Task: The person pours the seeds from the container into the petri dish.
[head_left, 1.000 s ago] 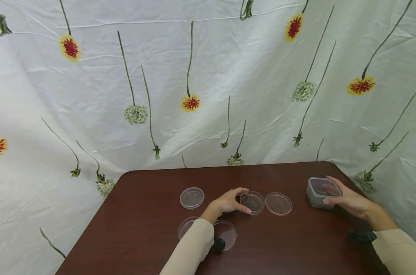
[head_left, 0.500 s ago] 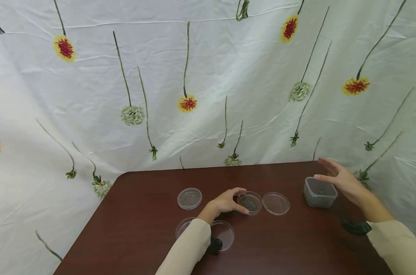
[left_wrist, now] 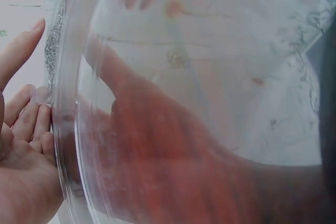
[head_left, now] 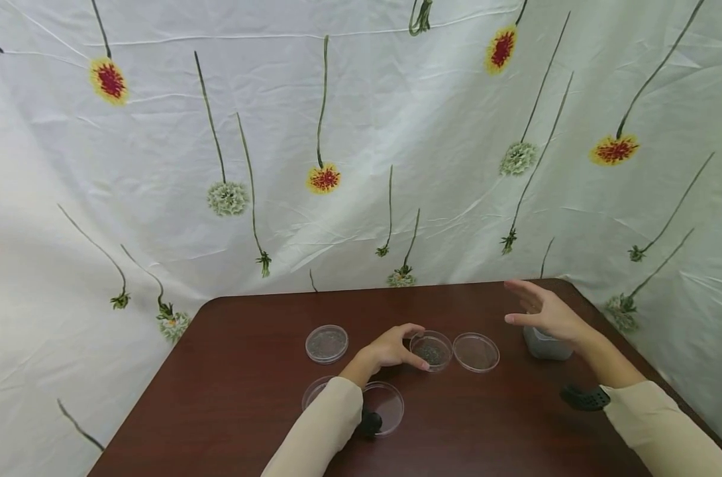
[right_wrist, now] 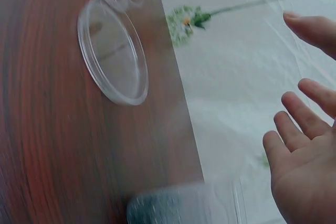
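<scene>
My left hand (head_left: 391,349) holds a clear petri dish (head_left: 436,352) by its rim, thumb on the near side and fingers on the far side. Small dark grains lie in that dish; they also show beyond the thumb in the left wrist view. Right of it, an empty clear petri dish half (head_left: 476,352) lies flat on the table. My right hand (head_left: 548,317) is in the air with fingers spread, touching nothing. Behind and below it stands a clear plastic tub (head_left: 546,347), partly hidden by the hand; dark contents of the tub (right_wrist: 157,208) show in the right wrist view.
A closed-looking petri dish with grains (head_left: 326,344) sits at the table's left. Another dish half (head_left: 387,409) lies under my left forearm, and one more (head_left: 313,391) is partly covered by the sleeve. A flower-printed cloth (head_left: 361,132) hangs behind the brown table (head_left: 248,371).
My right hand has let go of the plastic tub, lifted, and moved left over it. The left hand stays on the petri dish of grains.
</scene>
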The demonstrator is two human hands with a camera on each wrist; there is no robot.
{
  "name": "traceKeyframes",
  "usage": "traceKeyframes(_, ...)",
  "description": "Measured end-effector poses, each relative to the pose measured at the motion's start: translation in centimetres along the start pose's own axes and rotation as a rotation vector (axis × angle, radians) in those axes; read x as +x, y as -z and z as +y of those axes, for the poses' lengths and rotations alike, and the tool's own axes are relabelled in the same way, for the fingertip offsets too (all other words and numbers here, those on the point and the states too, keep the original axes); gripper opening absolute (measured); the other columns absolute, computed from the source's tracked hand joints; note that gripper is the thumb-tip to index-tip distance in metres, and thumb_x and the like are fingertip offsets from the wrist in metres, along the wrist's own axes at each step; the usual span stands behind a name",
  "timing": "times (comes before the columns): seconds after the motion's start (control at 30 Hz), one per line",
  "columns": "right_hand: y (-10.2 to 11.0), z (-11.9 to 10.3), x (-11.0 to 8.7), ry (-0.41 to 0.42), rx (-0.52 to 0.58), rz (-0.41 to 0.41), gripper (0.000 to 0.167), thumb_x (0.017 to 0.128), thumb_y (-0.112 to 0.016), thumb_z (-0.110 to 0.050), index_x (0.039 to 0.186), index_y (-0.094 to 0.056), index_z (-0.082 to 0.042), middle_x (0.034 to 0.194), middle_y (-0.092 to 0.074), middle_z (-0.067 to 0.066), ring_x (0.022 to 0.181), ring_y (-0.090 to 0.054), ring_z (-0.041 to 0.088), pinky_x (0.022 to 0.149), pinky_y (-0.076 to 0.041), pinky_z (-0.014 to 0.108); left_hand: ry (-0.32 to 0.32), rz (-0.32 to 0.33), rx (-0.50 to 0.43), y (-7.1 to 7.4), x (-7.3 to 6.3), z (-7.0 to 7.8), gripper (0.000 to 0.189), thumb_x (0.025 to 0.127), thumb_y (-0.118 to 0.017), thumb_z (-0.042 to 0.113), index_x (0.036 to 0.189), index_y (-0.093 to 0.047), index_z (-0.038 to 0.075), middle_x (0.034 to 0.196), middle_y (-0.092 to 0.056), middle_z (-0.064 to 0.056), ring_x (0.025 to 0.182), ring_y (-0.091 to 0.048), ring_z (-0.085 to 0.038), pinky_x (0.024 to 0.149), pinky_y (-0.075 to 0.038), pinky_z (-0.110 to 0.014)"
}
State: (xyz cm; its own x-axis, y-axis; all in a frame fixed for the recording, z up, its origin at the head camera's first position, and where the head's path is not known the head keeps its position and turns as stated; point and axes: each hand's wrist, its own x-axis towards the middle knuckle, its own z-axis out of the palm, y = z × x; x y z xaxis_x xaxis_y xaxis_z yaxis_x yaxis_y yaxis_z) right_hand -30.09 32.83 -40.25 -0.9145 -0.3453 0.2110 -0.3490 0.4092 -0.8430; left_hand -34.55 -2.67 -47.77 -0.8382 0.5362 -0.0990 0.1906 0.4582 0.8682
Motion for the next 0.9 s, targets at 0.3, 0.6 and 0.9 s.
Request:
traceKeyframes(0.3, -3.7, 0.4, 0.6, 0.022, 0.014, -0.145, 0.087, 0.093, -0.080, -0.011, 0.159, -0.025, 0.008, 0.162, -0.026, 0.032, 0.149, -0.021, 0.052, 0.115, -0.024, 0.063, -0.014, 0.015, 0.017, 0.1, -0.3, 0.6, 0.081, 0.078, -0.093, 0.010, 0.149, -0.054, 0.009, 0.144, -0.057, -0.009, 0.138, -0.048, -0.032, 0.109, -0.042, -0.053)
traceKeyframes(0.6, -5.2, 1.8, 0.3, -0.008, -0.064, -0.203, 0.093, 0.086, -0.085, -0.012, 0.155, -0.027, 0.014, 0.155, -0.032, 0.039, 0.142, -0.030, 0.057, 0.112, -0.028, 0.068, -0.082, 0.033, 0.027, 0.6, 0.3, 0.6, 0.088, 0.078, -0.094, 0.014, 0.153, -0.050, 0.011, 0.153, -0.049, -0.010, 0.144, -0.041, -0.032, 0.113, -0.037, -0.053)
traceKeyframes(0.9, -6.1, 3.6, 0.6, -0.101, -0.293, -0.233, 0.106, 0.074, -0.095, -0.020, 0.149, -0.032, 0.021, 0.142, -0.040, 0.037, 0.129, -0.043, 0.053, 0.105, -0.038, 0.064, -0.078, -0.044, 0.019, 0.5, 0.5, 0.5, 0.091, 0.079, -0.093, 0.010, 0.157, -0.045, 0.009, 0.155, -0.048, -0.007, 0.144, -0.042, -0.028, 0.115, -0.036, -0.049)
